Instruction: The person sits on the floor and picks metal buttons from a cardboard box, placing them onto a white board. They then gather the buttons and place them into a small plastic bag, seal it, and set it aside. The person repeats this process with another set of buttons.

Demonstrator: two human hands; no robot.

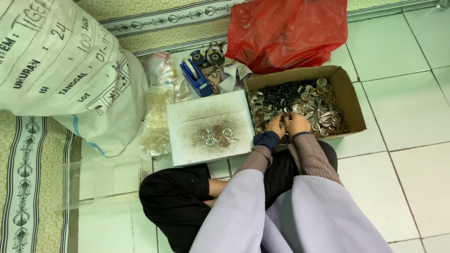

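Down on the tiled floor (398, 107), at twelve o'clock from my crossed legs, sits an open cardboard box (349, 100) filled with round metal discs and small dark metal parts (311, 105). Both my hands meet over its near edge: my left hand (276, 124) and right hand (297, 122) are curled close together, fingertips pinching at one small metal piece between them (too small for me to tell which hand truly grips it). At nine o'clock from the box lies a white board (187, 140), stained brown, carrying a little cluster of finished discs (215, 135). At eleven o'clock stands a blue tape dispenser (196, 77), beside clear plastic bags (157, 117). A red plastic bag (286, 30) rests at twelve o'clock behind the box, and a large white woven sack (61, 65) leans at ten o'clock.
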